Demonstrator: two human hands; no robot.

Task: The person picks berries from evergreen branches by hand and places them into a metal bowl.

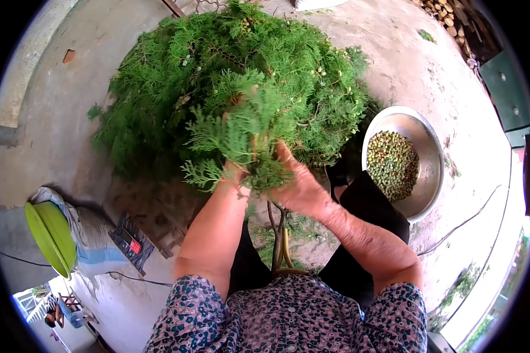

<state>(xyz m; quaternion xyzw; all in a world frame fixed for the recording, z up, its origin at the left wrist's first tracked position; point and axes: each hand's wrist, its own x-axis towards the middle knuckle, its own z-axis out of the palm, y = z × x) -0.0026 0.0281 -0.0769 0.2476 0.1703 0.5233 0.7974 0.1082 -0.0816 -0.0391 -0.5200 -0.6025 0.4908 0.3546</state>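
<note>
The left hand [235, 170] and right hand [300, 185] touch a leafy branch [232, 138]; whether they pinch it (the view's partly blocked) I cannot tell.

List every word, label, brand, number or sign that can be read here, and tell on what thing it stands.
No text can be read.
Any marks on the red-and-black object are too small to make out.
I see no lettering on the bowl or basin.

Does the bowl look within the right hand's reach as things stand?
Probably yes: the bowl stands beside the right leg, its top uncovered. The leg hides part of its rim, and the right hand, now at the sprig, may need to leave that first.
</note>
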